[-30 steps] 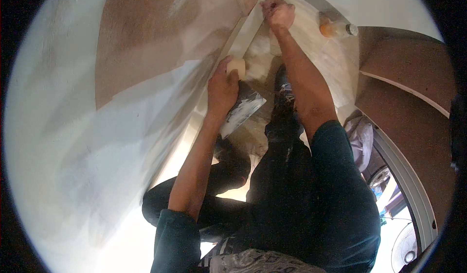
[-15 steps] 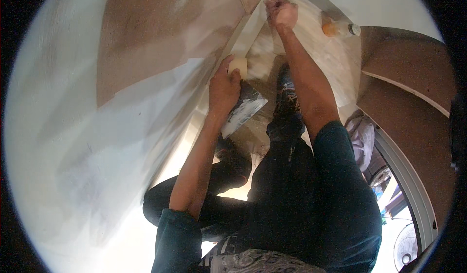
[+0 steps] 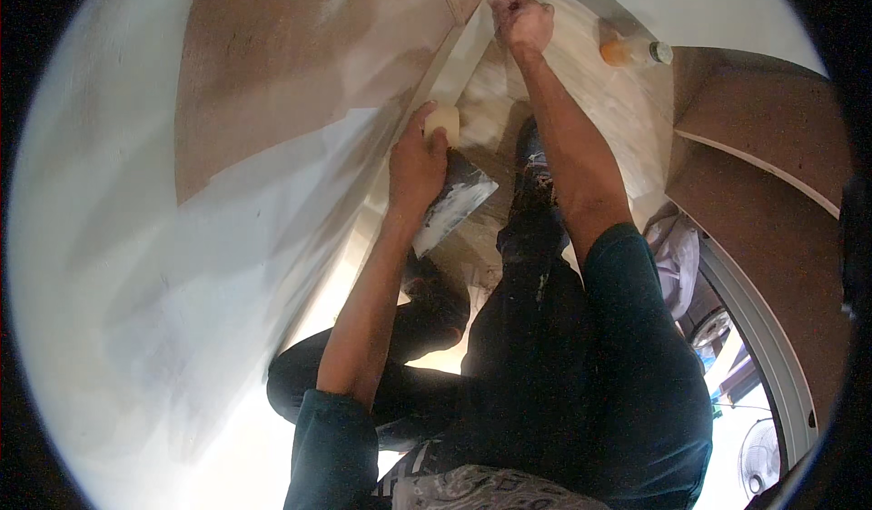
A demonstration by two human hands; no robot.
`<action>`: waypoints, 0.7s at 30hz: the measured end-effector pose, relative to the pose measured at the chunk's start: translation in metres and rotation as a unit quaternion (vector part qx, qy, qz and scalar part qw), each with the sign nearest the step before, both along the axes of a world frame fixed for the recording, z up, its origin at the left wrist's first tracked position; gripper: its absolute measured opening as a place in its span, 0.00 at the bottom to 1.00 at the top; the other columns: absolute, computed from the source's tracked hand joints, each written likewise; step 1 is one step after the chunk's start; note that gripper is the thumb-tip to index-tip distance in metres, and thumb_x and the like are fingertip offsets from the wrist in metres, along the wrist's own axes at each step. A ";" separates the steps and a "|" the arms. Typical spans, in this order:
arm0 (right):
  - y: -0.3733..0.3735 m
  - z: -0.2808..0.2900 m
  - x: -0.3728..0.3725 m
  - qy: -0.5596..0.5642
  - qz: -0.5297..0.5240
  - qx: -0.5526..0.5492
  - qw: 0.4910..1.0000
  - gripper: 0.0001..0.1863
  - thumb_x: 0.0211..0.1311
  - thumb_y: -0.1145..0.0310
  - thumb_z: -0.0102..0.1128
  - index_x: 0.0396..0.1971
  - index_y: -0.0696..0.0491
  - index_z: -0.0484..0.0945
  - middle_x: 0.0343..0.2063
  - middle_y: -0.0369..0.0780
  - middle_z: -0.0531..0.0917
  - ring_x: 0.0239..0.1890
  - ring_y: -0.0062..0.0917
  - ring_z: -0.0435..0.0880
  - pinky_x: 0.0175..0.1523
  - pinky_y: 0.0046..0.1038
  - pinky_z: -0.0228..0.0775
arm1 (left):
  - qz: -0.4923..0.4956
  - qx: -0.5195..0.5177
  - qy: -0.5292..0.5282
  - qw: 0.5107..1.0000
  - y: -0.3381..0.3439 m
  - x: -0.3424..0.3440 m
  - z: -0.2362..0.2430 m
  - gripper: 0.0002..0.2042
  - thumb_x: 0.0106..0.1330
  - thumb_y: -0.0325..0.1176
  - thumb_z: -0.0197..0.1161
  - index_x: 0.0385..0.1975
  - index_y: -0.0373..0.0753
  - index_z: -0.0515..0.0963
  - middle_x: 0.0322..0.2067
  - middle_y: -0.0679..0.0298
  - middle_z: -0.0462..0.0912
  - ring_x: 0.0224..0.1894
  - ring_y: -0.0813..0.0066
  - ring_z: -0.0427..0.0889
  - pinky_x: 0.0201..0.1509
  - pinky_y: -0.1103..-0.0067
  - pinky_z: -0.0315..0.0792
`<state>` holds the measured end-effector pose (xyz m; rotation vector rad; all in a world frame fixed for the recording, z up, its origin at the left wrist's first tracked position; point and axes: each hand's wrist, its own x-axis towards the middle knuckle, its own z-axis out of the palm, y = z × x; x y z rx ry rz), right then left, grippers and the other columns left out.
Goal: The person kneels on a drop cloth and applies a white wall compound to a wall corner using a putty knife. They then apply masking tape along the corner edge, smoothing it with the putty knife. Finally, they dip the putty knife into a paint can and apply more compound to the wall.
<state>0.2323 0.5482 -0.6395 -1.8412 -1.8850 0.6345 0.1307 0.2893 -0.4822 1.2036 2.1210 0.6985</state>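
Note:
A roll of pale masking tape (image 3: pixel 443 123) sits in my left hand (image 3: pixel 416 172), with the thumb and fingers closed round it. From the roll a wide tape strip (image 3: pixel 465 60) runs away from me along the foot of the left wall. At its far end my right hand (image 3: pixel 529 25) is closed, pinching the strip near the corner. Right below my left hand shows a flat, dark blade smeared with white (image 3: pixel 461 203), like a wide putty knife. Whether the left hand also grips it, I cannot tell.
On the left rises a wall (image 3: pixel 263 83), part brown and part white. A bottle with orange liquid (image 3: pixel 627 52) stands at the far right, near brown shelving (image 3: pixel 763 119). My legs stretch over the floor. A pale cloth (image 3: pixel 674 260) and a fan (image 3: pixel 758 455) are at the right.
Hardly anything differs. My right hand has shifted very slightly left, still at the strip's far end; my left hand keeps its hold on the tape roll.

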 end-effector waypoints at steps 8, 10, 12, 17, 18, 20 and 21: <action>0.005 -0.011 0.002 -0.008 -0.011 0.007 1.000 0.15 0.51 0.46 0.74 0.35 0.38 0.90 0.36 0.40 0.88 0.47 0.41 0.78 0.51 0.41 0.76 | 0.008 -0.032 -0.031 0.999 0.003 0.001 0.005 0.20 0.70 0.33 0.58 0.62 0.39 0.72 0.52 0.41 0.81 0.54 0.40 0.80 0.59 0.57 0.72; 0.005 -0.012 0.001 -0.001 -0.017 0.006 1.000 0.16 0.51 0.46 0.74 0.35 0.38 0.90 0.36 0.41 0.88 0.47 0.41 0.78 0.51 0.42 0.76 | 0.010 -0.021 -0.029 0.999 0.002 0.002 0.003 0.20 0.70 0.33 0.58 0.62 0.40 0.72 0.51 0.41 0.81 0.54 0.40 0.80 0.58 0.57 0.72; 0.005 -0.012 0.002 -0.007 -0.020 0.003 1.000 0.15 0.53 0.46 0.72 0.34 0.38 0.90 0.34 0.38 0.88 0.47 0.40 0.78 0.51 0.40 0.75 | 0.013 -0.018 -0.032 0.999 0.003 0.003 0.003 0.20 0.70 0.33 0.57 0.62 0.40 0.72 0.51 0.41 0.81 0.53 0.40 0.80 0.57 0.57 0.73; 0.002 0.006 -0.002 -0.081 -0.007 -0.019 0.996 0.17 0.56 0.42 0.69 0.36 0.38 0.89 0.35 0.33 0.89 0.48 0.38 0.80 0.52 0.37 0.76 | 0.013 -0.045 -0.020 0.999 0.003 0.002 0.005 0.20 0.70 0.32 0.58 0.62 0.40 0.72 0.50 0.41 0.81 0.53 0.40 0.80 0.57 0.56 0.72; 0.003 0.011 -0.001 -0.069 -0.005 -0.019 0.997 0.19 0.54 0.42 0.71 0.38 0.39 0.88 0.36 0.36 0.89 0.49 0.39 0.80 0.53 0.38 0.77 | 0.015 -0.052 -0.020 0.998 0.003 0.002 0.005 0.20 0.70 0.32 0.58 0.62 0.40 0.72 0.50 0.41 0.81 0.53 0.40 0.80 0.57 0.57 0.73; 0.009 0.015 0.005 -0.044 -0.001 -0.020 0.999 0.24 0.49 0.43 0.74 0.42 0.42 0.86 0.40 0.41 0.87 0.51 0.41 0.81 0.54 0.41 0.78 | 0.014 -0.035 -0.013 0.999 0.002 0.002 0.002 0.20 0.70 0.32 0.58 0.62 0.41 0.72 0.50 0.41 0.82 0.53 0.40 0.81 0.57 0.57 0.73; 0.014 0.017 0.008 -0.056 0.014 -0.030 0.998 0.24 0.50 0.43 0.73 0.41 0.43 0.85 0.41 0.41 0.87 0.51 0.41 0.82 0.53 0.42 0.78 | 0.014 -0.027 -0.010 0.999 0.001 0.002 0.001 0.20 0.70 0.32 0.58 0.62 0.41 0.72 0.49 0.40 0.82 0.52 0.40 0.81 0.57 0.57 0.73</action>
